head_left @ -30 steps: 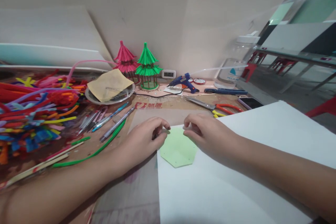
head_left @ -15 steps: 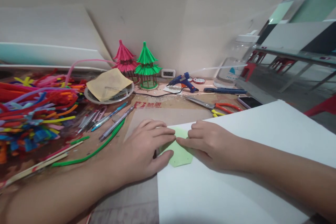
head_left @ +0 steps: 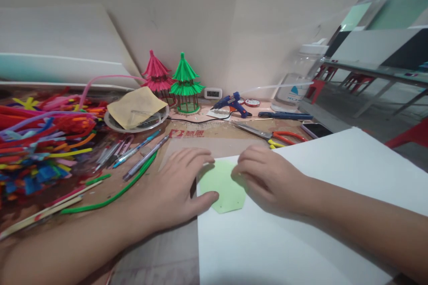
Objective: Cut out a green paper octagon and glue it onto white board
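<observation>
Both hands are down on the green paper polygon (head_left: pixel 223 187), which lies flat on the near-left corner of the white sheet (head_left: pixel 301 231). The left hand (head_left: pixel 177 187) lies spread and flat, thumb pressing the polygon's near-left edge, fingers reaching its far edge. The right hand (head_left: pixel 267 176) sits on the polygon's right side, fingers curled together and pressing down. Beyond the polygon lie the orange-handled scissors (head_left: pixel 274 137); farther back the blue glue gun (head_left: pixel 232 103). Left of it, a green pipe cleaner (head_left: pixel 113 196).
</observation>
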The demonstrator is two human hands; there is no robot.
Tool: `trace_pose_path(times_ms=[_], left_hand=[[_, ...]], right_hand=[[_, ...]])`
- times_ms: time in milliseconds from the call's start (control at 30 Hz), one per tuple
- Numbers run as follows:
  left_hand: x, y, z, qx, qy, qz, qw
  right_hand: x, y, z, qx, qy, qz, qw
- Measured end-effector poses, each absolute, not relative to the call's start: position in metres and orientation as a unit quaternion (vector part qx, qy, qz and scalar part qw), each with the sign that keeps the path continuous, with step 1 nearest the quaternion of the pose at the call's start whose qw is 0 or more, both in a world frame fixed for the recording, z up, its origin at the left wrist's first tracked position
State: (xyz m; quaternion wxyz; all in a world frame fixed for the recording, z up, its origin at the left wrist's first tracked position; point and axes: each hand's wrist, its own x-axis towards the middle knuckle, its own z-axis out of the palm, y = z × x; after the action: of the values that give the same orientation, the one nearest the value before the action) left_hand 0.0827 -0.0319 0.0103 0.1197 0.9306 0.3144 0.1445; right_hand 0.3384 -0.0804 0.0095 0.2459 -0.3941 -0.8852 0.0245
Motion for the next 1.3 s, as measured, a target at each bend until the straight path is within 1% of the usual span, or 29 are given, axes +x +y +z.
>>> trace_pose_path(times_ms=[67,133,233,400,533,600,700,800,1000,1200,1300], left_hand=[[0.084,-0.029,0.01,0.907,0.363,0.142,0.161],[0.086,-0.028,0.012,0.895,0.377,0.133,0.196],[0.088,-0.029,0.015,0.872,0.395,0.143,0.251],[0.086,-0.036,0.012,0.803,0.396,0.23,0.382],[0.086,-0.041,0.014,0.727,0.385,0.308,0.478],[0.088,-0.044,0.019,0.706,0.375,0.287,0.528],[0.091,-0.049,0.028,0.704,0.344,0.214,0.584],[0.092,-0.055,0.033,0.704,0.327,0.213,0.593],[0.094,-0.062,0.038,0.697,0.34,0.229,0.588],[0.095,-0.052,0.035,0.646,0.363,0.259,0.619],[0.093,-0.04,0.028,0.652,0.36,0.244,0.621]], right_hand=[[0.339,-0.075,0.006,-0.464,-0.844,0.044,0.266],[0.339,-0.071,0.003,-0.516,-0.816,0.075,0.25],[0.337,-0.068,0.002,-0.543,-0.802,0.115,0.222],[0.327,-0.07,0.021,-0.568,-0.772,0.146,0.247],[0.325,-0.073,0.045,-0.586,-0.752,0.141,0.268],[0.327,-0.076,0.055,-0.572,-0.761,0.124,0.28],[0.328,-0.081,0.063,-0.545,-0.784,0.079,0.286],[0.329,-0.085,0.065,-0.531,-0.796,0.045,0.285],[0.327,-0.087,0.064,-0.517,-0.808,-0.002,0.282],[0.325,-0.085,0.057,-0.514,-0.817,-0.02,0.261],[0.326,-0.083,0.048,-0.515,-0.819,-0.018,0.252]])
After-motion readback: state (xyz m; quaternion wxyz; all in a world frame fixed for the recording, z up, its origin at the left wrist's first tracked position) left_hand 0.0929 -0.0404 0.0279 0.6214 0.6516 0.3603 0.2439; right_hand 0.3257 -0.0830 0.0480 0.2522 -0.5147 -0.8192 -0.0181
